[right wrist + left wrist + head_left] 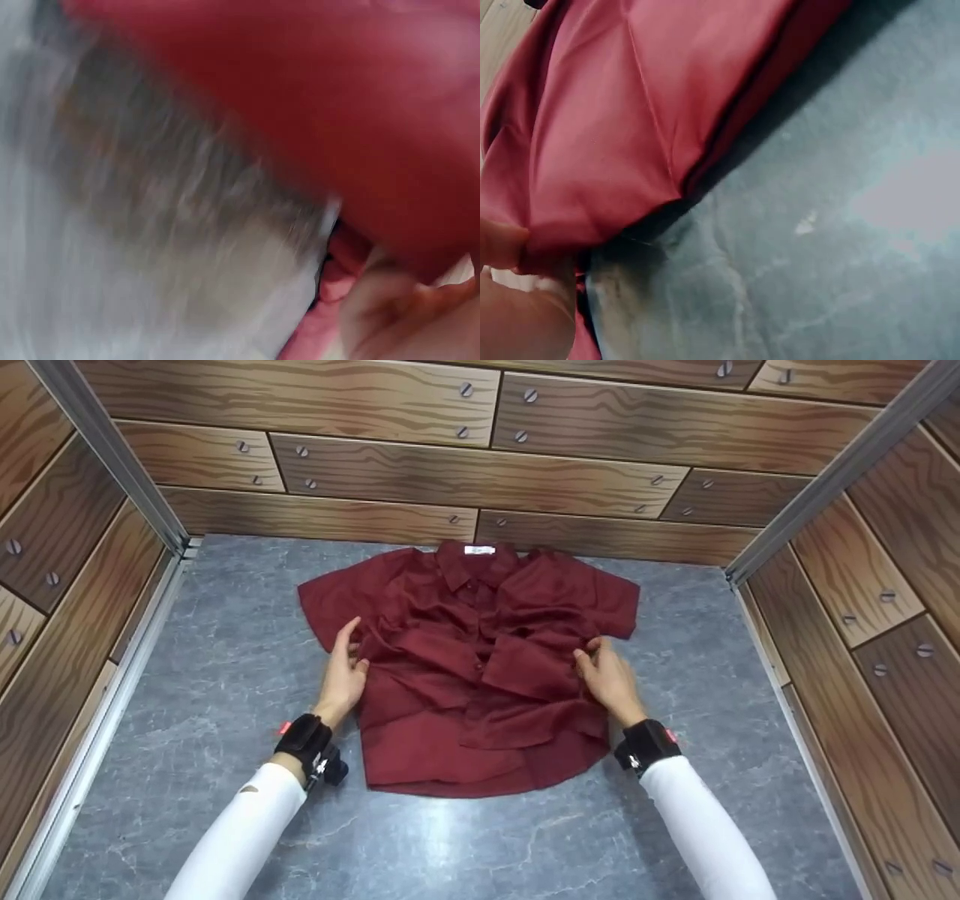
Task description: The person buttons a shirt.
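Note:
A dark red short-sleeved button-up shirt lies front up on the grey floor, its collar toward the back wall. Wrinkles and loose folds bunch across its middle, and the front flaps lie uneven. At the shirt's left side edge, my left hand pinches the cloth; the left wrist view shows the fabric held at the fingers. My right hand grips the opposite side edge at about the same height. In the blurred right wrist view, curled fingers hold the red cloth, and some fingertips are hidden.
Wood-patterned panels rise behind the shirt and on both sides, with grey metal strips at the corners. Marbled grey floor surrounds the shirt. Each wrist wears a black strap with a small camera.

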A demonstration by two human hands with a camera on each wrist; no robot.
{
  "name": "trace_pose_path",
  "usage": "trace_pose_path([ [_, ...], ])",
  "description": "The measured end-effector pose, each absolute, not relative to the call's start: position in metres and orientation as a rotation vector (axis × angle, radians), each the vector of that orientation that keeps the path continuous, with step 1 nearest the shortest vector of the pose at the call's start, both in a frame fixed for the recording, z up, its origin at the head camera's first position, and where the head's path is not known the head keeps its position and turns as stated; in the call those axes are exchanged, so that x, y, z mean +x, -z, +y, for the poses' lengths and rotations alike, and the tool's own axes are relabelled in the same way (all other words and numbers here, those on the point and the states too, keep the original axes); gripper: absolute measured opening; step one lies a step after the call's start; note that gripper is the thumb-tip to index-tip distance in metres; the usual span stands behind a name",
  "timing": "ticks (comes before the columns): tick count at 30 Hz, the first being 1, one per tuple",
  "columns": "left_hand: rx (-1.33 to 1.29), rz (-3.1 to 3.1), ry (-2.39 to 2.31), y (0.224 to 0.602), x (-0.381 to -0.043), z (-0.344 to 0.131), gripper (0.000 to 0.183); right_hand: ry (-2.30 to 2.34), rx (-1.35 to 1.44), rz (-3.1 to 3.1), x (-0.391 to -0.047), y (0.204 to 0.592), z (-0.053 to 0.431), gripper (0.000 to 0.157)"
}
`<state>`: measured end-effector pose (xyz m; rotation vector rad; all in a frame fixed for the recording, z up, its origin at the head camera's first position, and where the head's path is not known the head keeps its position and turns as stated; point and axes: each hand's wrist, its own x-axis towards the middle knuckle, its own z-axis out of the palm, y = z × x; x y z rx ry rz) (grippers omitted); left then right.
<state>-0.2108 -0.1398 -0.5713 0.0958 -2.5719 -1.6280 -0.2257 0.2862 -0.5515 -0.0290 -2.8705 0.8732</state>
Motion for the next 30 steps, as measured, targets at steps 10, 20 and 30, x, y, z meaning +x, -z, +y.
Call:
trace_pose_path([
  [10,-0.746,-2.752,0.914,0.567,-0.179,-0.094,0.017,-0.521,1.014,-2.844,-0.202,0.553,0.237,0.038],
  [20,-1.033,-3.052,0.712,0.572,-0.17,-0.076,0.083,-0.377,1.114,-3.044,-0.198,0.557,0.219,0.034],
  [30,-1.203,-2.942,0.868,0.568,-0.176,-0.098,0.014,-1.192,0.936,-2.967,-0.204,0.549,0.249,0.012],
])
